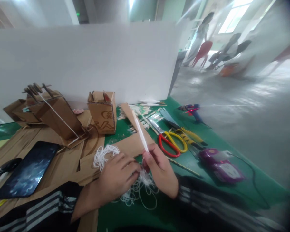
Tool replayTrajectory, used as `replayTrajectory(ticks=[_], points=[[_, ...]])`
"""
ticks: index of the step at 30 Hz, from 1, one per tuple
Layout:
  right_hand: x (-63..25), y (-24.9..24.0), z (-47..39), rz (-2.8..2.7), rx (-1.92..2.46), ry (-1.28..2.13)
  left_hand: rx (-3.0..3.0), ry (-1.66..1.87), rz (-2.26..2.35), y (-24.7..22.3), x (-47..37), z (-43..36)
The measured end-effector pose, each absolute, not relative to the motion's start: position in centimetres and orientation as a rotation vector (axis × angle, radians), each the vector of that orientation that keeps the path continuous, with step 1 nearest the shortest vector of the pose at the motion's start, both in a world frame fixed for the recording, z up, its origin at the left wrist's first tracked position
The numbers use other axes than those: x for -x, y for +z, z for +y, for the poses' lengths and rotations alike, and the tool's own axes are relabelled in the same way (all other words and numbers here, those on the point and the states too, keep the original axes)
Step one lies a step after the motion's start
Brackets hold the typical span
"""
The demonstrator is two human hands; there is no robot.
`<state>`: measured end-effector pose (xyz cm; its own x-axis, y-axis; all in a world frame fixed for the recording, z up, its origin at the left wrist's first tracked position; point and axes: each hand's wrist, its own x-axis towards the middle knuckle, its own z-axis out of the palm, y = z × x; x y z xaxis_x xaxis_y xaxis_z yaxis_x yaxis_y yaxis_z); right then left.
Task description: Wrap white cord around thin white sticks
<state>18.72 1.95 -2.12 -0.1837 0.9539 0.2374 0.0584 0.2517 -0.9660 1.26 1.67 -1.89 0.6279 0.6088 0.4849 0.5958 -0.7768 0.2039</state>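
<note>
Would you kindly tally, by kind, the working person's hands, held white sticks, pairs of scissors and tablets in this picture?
Hands: 2 (left hand, right hand)
White stick: 1
Scissors: 1 pair
Tablet: 1
Total: 5

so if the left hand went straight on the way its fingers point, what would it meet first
Probably the white string bunched just past the left hand, then the right hand; depth is hard to judge here.

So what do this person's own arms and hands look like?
The black fabric left sleeve and black fabric right sleeve both carry pale grey stripes, blurrier on the right. The bare left hand and bare right hand wear no gloves.
</note>
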Motion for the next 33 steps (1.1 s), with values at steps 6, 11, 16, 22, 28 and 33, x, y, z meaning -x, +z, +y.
replayTrajectory(ticks=[6,11,16,22,28,33], points=[[-18.5,-2.6,2.1,-1.579,1.084,0.998,-2.858,0.942,0.939,-1.7,-1.0,1.5],[-18.2,-3.3,1.9,-1.696,1.082,0.995,-2.859,0.928,0.951,-2.1,-1.0,1.2],[-18.7,-3.4,2.2,-1.677,1.115,0.963,-2.808,0.934,0.958,-1.9,-0.9,1.2],[-19.7,-2.4,3.1,-1.583,1.179,0.869,-2.78,0.99,0.919,-1.9,-0.6,1.3],[-19.7,-2.1,3.1,-1.643,1.131,0.777,-2.743,1.051,0.939,-2.2,-0.8,1.2],[-19.3,-2.5,2.0,-1.692,1.077,0.919,-2.766,1.004,0.999,-2.0,-0.8,1.3]])
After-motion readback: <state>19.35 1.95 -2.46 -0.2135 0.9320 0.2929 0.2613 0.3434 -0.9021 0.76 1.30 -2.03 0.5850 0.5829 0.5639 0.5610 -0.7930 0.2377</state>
